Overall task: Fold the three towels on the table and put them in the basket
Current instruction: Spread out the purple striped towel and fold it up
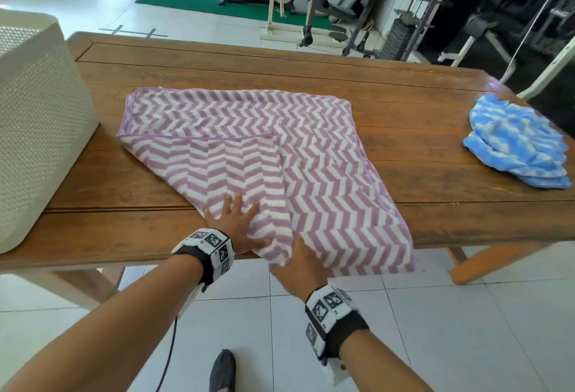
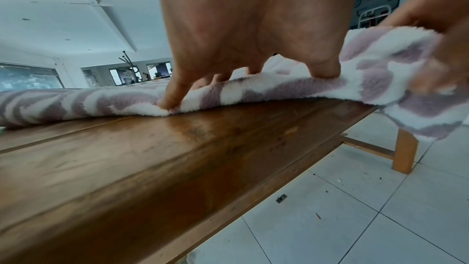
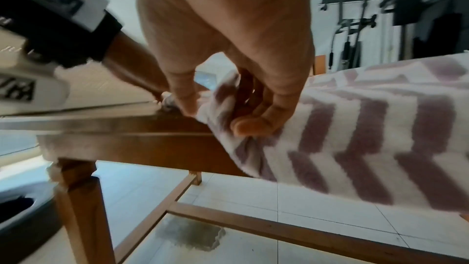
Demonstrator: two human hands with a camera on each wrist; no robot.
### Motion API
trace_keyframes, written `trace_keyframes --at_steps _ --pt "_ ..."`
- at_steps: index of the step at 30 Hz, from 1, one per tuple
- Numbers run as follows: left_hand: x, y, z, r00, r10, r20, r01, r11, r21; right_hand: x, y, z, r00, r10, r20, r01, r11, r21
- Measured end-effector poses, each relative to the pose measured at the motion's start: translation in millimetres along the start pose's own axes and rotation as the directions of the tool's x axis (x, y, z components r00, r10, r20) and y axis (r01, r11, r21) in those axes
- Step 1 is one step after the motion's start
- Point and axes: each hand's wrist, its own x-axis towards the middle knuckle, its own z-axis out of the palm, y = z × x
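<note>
Purple towel [image 1: 249,149] is lying spread across the middle of the desk [image 1: 404,143], its long axis running from the far left corner toward us, with the near right part hanging over the front edge. We are pressing our left hand [image 1: 238,227] flat, fingers spread, on the folded flap at the near edge. Just to its right, our right hand [image 1: 298,270] is pinching the bunched near fold [image 3: 228,107] between thumb and fingers. Both hands are sitting at the same near corner, so we judge the next fold is going away from us, toward the far edge. The basket [image 1: 40,130] is standing at the left end of the desk, nearer our left hand. A blue towel [image 1: 516,143] is lying crumpled well apart on the right.
</note>
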Motion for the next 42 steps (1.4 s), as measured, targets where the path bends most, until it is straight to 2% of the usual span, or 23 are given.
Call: trace_keyframes --at_steps 2,4,9,12,15,20,24,28,32,34,39,42 --pt "0.8 -0.2 -1.7 1.000 -0.009 0.022 0.009 1.000 -0.003 -3.7 5.8 8.2 0.999 -0.017 -0.042 0.011 0.992 -0.125" --pt "0.7 0.1 -3.2 0.999 -0.016 0.033 0.016 1.000 -0.004 -5.8 14.2 4.5 0.995 -0.027 -0.098 0.013 0.989 -0.145" --pt "-0.6 4.1 -5.2 0.999 -0.029 0.041 0.029 1.000 -0.002 -8.4 34.1 -14.2 0.995 -0.061 -0.079 0.067 0.995 0.068" --pt "-0.5 6.4 -7.8 0.998 -0.044 0.050 0.045 0.999 -0.006 -8.3 25.0 -7.5 0.998 -0.038 -0.053 0.035 0.998 -0.053" --pt "-0.6 7.1 -7.0 0.998 -0.045 0.047 0.046 0.999 -0.007 -2.9 20.3 4.3 0.995 -0.031 -0.100 0.016 0.988 -0.154" --pt "0.6 5.2 -6.1 0.998 -0.035 0.051 0.035 0.999 -0.011 -5.6 29.0 5.5 0.981 -0.070 -0.181 0.039 0.985 -0.166" --pt "0.9 4.1 -7.2 0.998 -0.023 0.053 0.024 1.000 -0.014 -0.7 42.1 -2.6 0.976 -0.134 -0.171 0.098 0.973 -0.207" --pt "0.9 4.1 -6.0 0.998 -0.033 0.054 0.033 0.999 -0.002 -3.5 43.5 -4.4 0.986 -0.161 -0.044 0.157 0.984 -0.079" --pt "-0.8 3.3 -6.4 0.998 -0.038 0.059 0.038 0.999 0.002 -3.6 40.8 -1.5 0.977 -0.210 -0.024 0.202 0.961 -0.191" --pt "-2.7 4.0 -8.8 0.997 -0.034 0.066 0.032 0.999 0.021 -0.2 42.1 -13.5 0.983 -0.178 -0.038 0.168 0.969 -0.183" --pt "-2.3 9.1 -29.3 0.998 -0.021 0.064 0.016 0.997 0.078 12.7 38.4 -58.2 0.990 -0.137 0.040 0.142 0.953 -0.269" --pt "8.3 13.8 -50.1 0.997 -0.013 0.079 0.005 0.996 0.094 31.7 35.3 -92.2 0.988 -0.153 0.029 0.156 0.960 -0.233"
